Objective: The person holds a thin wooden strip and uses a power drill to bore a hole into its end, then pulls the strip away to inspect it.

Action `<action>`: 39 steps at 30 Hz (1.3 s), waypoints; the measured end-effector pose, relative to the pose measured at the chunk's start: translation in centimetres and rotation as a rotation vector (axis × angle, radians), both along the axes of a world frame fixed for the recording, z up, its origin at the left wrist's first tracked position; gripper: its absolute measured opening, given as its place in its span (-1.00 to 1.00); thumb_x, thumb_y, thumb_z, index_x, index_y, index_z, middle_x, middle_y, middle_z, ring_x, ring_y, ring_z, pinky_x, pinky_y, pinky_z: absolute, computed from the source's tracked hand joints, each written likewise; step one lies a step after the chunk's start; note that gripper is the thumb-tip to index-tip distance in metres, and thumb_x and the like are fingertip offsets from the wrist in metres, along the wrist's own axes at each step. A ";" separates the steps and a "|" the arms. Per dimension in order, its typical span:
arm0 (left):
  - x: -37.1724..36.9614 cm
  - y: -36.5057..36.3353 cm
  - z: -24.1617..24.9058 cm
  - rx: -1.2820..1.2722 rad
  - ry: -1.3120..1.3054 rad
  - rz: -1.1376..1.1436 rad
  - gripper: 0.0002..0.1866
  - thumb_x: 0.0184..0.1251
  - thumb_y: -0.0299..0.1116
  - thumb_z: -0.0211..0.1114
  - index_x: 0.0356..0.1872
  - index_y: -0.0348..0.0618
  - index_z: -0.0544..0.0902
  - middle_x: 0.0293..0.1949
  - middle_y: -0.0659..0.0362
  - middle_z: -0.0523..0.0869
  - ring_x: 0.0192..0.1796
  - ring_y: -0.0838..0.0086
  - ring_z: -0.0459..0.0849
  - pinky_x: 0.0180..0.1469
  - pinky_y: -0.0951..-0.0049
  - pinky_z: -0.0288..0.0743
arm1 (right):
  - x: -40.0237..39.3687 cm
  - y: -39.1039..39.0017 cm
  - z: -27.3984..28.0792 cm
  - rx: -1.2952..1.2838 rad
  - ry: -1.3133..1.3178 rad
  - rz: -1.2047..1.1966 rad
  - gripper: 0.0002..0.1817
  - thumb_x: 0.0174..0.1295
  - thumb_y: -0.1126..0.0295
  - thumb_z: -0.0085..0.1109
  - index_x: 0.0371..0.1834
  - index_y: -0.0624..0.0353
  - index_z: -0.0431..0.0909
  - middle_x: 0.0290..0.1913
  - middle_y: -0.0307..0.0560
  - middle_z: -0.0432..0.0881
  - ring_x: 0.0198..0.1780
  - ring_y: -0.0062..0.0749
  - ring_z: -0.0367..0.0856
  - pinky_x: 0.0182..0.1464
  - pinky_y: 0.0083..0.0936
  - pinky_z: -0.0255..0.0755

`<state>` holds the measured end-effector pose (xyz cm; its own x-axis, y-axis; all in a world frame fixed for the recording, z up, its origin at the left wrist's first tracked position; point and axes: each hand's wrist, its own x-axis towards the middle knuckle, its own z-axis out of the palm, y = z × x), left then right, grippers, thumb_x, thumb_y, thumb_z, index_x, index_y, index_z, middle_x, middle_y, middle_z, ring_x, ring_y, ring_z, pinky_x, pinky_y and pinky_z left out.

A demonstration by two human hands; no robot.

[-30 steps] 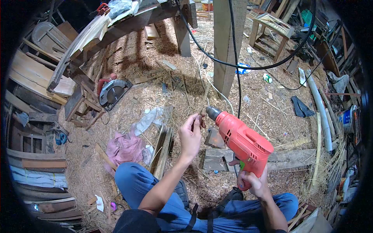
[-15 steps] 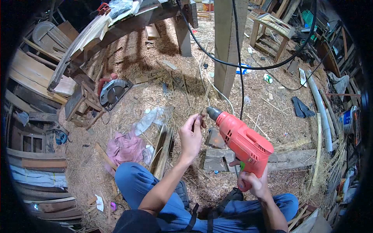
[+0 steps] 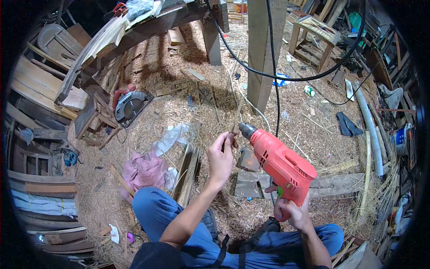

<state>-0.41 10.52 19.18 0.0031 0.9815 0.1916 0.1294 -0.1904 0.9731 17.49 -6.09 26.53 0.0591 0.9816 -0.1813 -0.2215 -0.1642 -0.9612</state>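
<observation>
A red power drill [image 3: 284, 163] is in my right hand [image 3: 293, 213], whose fingers wrap round its handle near the green trigger. The drill points up and to the left, its dark chuck [image 3: 247, 130] just right of my left hand. My left hand [image 3: 222, 154] is raised with thumb and fingers pinched together; what they hold is too small and thin to make out. Beneath the drill lies a grey wooden board [image 3: 313, 186] with a dark block [image 3: 249, 160] at its edge.
A circular saw [image 3: 132, 107] leans by a small wooden stool [image 3: 99, 119] at the left. A pink cloth [image 3: 144, 171] lies before my knee. A wooden post [image 3: 264, 54] rises ahead, with a black cable [image 3: 286, 78] hanging across it. Wood shavings cover the ground [image 3: 174, 116].
</observation>
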 end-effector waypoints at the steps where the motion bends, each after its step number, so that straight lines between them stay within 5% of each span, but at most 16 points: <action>1: 0.1 0.0 0.1 0.008 -0.023 0.003 -0.75 0.61 -0.37 0.09 -0.01 -0.33 0.66 -0.40 0.30 0.64 -0.36 0.71 0.47 -0.31 0.63 0.36 | 0.0 0.0 0.0 0.000 -0.001 -0.001 -0.61 0.09 0.52 0.05 0.00 0.47 0.57 -0.67 -0.20 0.47 -0.71 -0.60 0.40 -0.65 -0.59 0.25; 16: 0.2 -0.2 0.4 -0.007 -0.033 -0.008 -0.76 0.60 -0.41 0.08 0.01 -0.37 0.65 -0.34 0.27 0.65 -0.31 0.69 0.50 -0.25 0.61 0.41 | 0.3 -0.2 -0.5 -0.036 0.010 0.011 -0.66 0.18 0.50 0.11 0.01 0.42 0.57 -0.66 -0.21 0.47 -0.69 -0.60 0.39 -0.63 -0.58 0.26; 18: 0.1 -0.2 0.4 -0.013 -0.031 -0.017 -0.76 0.60 -0.42 0.08 0.01 -0.37 0.65 -0.33 0.27 0.65 -0.30 0.69 0.51 -0.24 0.60 0.42 | 0.9 -0.2 -1.0 -0.075 -0.042 0.087 -0.41 0.04 0.52 0.03 0.22 0.50 0.30 -0.17 0.22 0.62 -0.65 -0.49 0.45 -0.61 -0.50 0.39; 19: 0.1 -0.2 0.3 -0.015 -0.028 -0.019 -0.76 0.60 -0.42 0.08 0.01 -0.37 0.65 -0.34 0.27 0.65 -0.30 0.69 0.50 -0.24 0.60 0.42 | 0.7 -0.2 -0.8 -0.074 -0.042 0.087 -0.41 0.04 0.52 0.03 0.22 0.50 0.30 -0.17 0.22 0.62 -0.65 -0.49 0.45 -0.61 -0.50 0.39; 21: 0.1 -0.2 0.3 -0.017 -0.025 -0.022 -0.76 0.60 -0.42 0.08 0.01 -0.37 0.65 -0.35 0.27 0.65 -0.31 0.69 0.50 -0.25 0.60 0.42 | 0.0 -0.1 -0.1 -0.034 0.009 -0.002 -0.64 0.15 0.50 0.09 0.01 0.45 0.57 -0.66 -0.20 0.48 -0.70 -0.59 0.39 -0.63 -0.58 0.25; 28: 0.0 -0.1 -0.4 0.010 0.026 0.021 -0.77 0.59 -0.43 0.09 0.01 -0.36 0.65 -0.37 0.26 0.65 -0.32 0.68 0.52 -0.25 0.59 0.43 | 0.0 0.0 -0.2 -0.029 -0.011 -0.008 -0.61 0.07 0.52 0.03 -0.02 0.46 0.56 -0.68 -0.21 0.47 -0.71 -0.60 0.38 -0.66 -0.58 0.23; 39: -0.3 -0.5 0.5 0.120 0.210 0.081 -0.76 0.54 -0.42 0.18 0.05 -0.33 0.66 -0.43 0.20 0.68 -0.35 0.64 0.56 -0.28 0.50 0.48 | 0.1 -0.2 -1.0 0.026 -0.075 -0.029 -0.85 0.15 0.55 0.10 -0.22 0.33 0.48 -0.57 -0.23 0.46 -0.69 -0.62 0.36 -0.66 -0.57 0.24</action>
